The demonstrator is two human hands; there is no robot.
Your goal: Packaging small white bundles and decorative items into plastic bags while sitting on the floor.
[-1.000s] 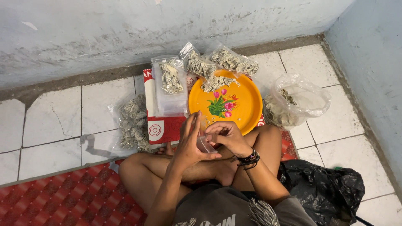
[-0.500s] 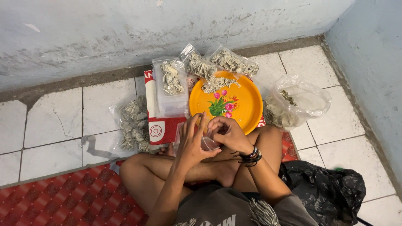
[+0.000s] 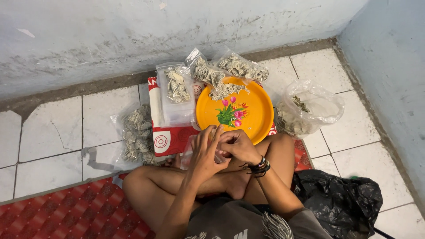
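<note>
I sit cross-legged on the floor. My left hand point(image 3: 206, 150) and my right hand point(image 3: 239, 145) meet above my shins, both pinching a small clear plastic bag point(image 3: 189, 151) between them; its contents are hidden by my fingers. Just beyond my hands lies a round orange plate point(image 3: 256, 113) with a flower picture. Small clear packets of grey-and-white spiral pieces point(image 3: 208, 73) rest on its far rim and beside it. A beaded bracelet point(image 3: 260, 166) circles my right wrist.
A larger bag of the same spiral pieces point(image 3: 137, 132) lies at the left, an open clear bag point(image 3: 310, 110) at the right. A red-and-white carton point(image 3: 166, 137) sits under the packets. A black plastic bag point(image 3: 341, 203) is by my right hip; a red patterned mat point(image 3: 57, 212) under me. Walls close off back and right.
My hands have shifted slightly over my legs while working the small bag; my left fingers now stand more upright. Nothing else has moved.
</note>
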